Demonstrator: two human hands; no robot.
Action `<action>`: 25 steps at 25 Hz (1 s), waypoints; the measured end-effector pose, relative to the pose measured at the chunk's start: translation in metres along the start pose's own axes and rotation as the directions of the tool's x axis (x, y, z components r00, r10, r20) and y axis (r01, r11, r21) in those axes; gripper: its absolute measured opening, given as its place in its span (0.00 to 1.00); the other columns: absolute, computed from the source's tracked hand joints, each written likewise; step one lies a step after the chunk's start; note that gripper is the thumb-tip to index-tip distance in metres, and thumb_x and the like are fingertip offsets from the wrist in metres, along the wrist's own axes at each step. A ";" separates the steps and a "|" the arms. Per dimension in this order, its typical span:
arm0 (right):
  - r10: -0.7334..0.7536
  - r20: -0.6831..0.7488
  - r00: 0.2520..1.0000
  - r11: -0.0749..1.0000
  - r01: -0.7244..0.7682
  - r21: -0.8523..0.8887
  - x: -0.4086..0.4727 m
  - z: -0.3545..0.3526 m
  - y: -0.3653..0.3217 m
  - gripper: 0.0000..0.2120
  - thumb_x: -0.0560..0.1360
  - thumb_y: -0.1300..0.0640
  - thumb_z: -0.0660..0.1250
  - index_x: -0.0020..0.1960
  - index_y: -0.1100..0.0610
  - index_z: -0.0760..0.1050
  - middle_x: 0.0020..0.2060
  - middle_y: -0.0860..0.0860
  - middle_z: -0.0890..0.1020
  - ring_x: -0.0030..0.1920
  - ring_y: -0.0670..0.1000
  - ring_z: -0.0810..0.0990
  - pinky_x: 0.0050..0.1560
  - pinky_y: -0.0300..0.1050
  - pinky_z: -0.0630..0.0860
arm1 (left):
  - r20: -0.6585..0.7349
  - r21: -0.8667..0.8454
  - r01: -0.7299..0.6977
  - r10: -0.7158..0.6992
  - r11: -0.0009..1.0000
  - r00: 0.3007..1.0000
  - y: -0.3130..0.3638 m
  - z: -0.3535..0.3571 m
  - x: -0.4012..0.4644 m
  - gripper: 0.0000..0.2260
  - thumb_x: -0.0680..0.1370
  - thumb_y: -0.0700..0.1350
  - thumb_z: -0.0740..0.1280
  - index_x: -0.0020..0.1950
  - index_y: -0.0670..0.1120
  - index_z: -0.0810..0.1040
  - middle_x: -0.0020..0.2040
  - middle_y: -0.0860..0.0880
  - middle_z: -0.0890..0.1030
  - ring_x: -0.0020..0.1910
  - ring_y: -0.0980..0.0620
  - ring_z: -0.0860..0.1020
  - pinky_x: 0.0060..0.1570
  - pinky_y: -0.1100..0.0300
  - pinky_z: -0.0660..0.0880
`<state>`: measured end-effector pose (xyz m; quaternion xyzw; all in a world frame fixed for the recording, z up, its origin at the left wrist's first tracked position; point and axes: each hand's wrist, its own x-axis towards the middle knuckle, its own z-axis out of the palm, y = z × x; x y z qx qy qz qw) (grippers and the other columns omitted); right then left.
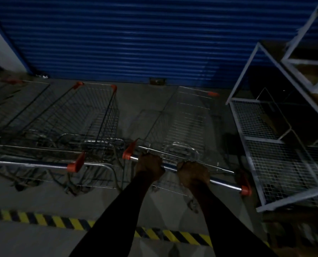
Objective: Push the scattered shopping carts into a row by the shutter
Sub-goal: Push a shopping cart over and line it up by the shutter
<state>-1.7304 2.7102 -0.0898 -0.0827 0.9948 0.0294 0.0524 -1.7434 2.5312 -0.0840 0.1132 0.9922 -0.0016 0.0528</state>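
Note:
A wire shopping cart (184, 123) with orange corner caps stands in front of me, its nose near the blue roller shutter (136, 38). My left hand (149, 166) and my right hand (194, 175) both grip its metal handle bar (226, 184), left of the bar's middle. A second cart (91, 115) is parked just to the left, also facing the shutter, and a third cart (15, 106) stands further left, partly cut off by the frame edge.
A white metal rack (276, 149) with mesh shelves leans close along the right side of my cart. A yellow-and-black hazard stripe (48, 220) crosses the concrete floor behind the carts. A white wall edge (0, 47) is at the far left.

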 end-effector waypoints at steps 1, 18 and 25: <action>-0.027 -0.038 0.999 0.999 0.026 -0.022 0.002 0.002 -0.001 0.19 0.78 0.51 0.49 0.55 0.53 0.78 0.50 0.56 0.84 0.50 0.62 0.83 0.50 0.54 0.77 | -0.011 -0.036 0.015 -0.016 0.999 1.000 -0.003 0.002 -0.006 0.20 0.70 0.58 0.59 0.48 0.47 0.82 0.46 0.46 0.85 0.49 0.41 0.82 0.56 0.51 0.71; -0.006 0.023 1.000 0.998 0.005 0.069 0.006 -0.008 -0.101 0.38 0.71 0.45 0.32 0.52 0.55 0.80 0.50 0.55 0.84 0.52 0.61 0.82 0.52 0.53 0.75 | -0.152 -0.184 0.086 -0.115 0.979 0.982 -0.091 0.018 -0.071 0.15 0.70 0.57 0.63 0.46 0.50 0.83 0.41 0.50 0.84 0.43 0.45 0.82 0.53 0.44 0.74; 0.237 0.018 0.971 0.690 -0.181 0.701 0.007 -0.036 -0.109 0.16 0.78 0.48 0.53 0.46 0.53 0.78 0.50 0.57 0.83 0.52 0.58 0.80 0.53 0.49 0.74 | -0.048 -0.894 0.048 -0.202 0.446 0.978 -0.089 -0.023 -0.069 0.09 0.73 0.51 0.71 0.52 0.52 0.81 0.54 0.50 0.82 0.58 0.48 0.80 0.61 0.51 0.75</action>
